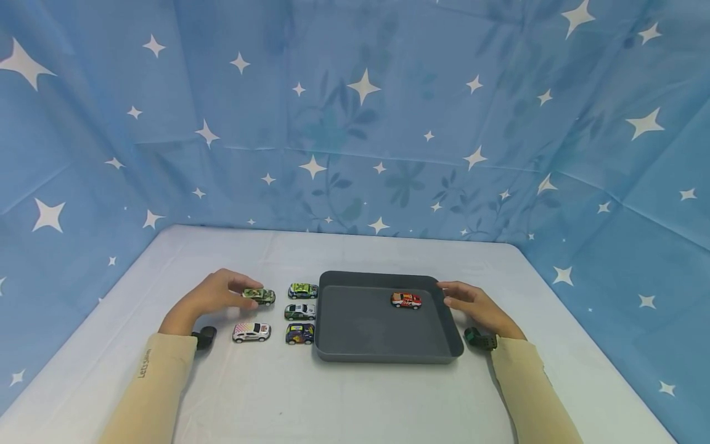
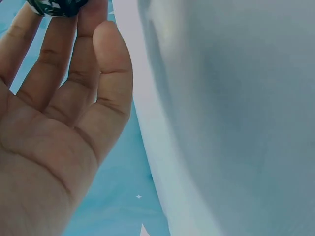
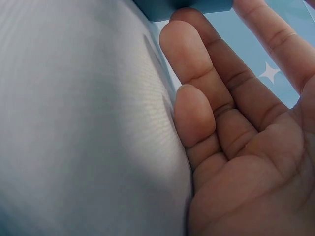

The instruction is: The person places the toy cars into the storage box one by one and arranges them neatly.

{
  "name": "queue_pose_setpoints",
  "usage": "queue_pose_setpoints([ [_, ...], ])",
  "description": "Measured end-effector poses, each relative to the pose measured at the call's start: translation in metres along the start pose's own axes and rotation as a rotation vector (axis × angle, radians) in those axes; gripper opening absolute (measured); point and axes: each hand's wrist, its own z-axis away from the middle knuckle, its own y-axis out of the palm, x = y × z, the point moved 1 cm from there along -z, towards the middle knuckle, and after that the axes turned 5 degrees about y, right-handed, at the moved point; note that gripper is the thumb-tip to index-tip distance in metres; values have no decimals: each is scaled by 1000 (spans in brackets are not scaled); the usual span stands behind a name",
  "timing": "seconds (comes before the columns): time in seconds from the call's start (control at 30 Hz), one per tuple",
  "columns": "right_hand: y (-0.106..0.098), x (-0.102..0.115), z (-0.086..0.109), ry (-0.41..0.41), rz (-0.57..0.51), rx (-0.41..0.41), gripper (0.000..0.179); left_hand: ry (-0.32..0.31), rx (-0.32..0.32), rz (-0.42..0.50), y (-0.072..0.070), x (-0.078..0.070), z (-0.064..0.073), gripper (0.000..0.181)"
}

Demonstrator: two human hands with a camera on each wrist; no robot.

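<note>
My left hand (image 1: 217,293) pinches a green camouflage toy car (image 1: 259,296) between thumb and fingers, left of the tray. In the left wrist view only the dark, patterned end of that car (image 2: 56,7) shows, at the fingertips. Relaxed, slightly bent fingers of my right hand (image 1: 474,305) rest at the right wall of a dark grey tray (image 1: 388,358). The tray's corner (image 3: 187,11) meets those fingers at the top of the right wrist view. Inside the tray, toward its back right, stands an orange-red toy car (image 1: 406,300).
Close along the tray's left wall stand a yellow-green toy car (image 1: 302,290), a white-and-green one (image 1: 300,311) and a dark purple one (image 1: 300,333). A white toy car (image 1: 252,332) is just below my left hand. Star-patterned blue cloth (image 1: 333,123) hangs behind the white table (image 1: 344,407).
</note>
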Motion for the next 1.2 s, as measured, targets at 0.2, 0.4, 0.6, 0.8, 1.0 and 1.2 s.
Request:
queue_pose_setpoints([
  [0.2,-1,0,-1,-1,-3,-1,54,21,-41,4,-1,-3,-1,42],
  [0.4,-1,1,-1,-1,0,3,54,46,-82,0,0,-6,-4,40],
  [0.6,-1,1,-1,-2,-5,2,54,84,-103,18,1,-13,-5,40],
  [0.8,0,1,-2,-9,-7,5,53,96,-116,47,5,-21,-6,39],
  [1.0,0,3,0,0,-17,1,54,97,-119,66,10,-30,-9,39],
  [1.2,0,3,0,0,-12,4,54,115,-111,85,15,-35,-10,40],
])
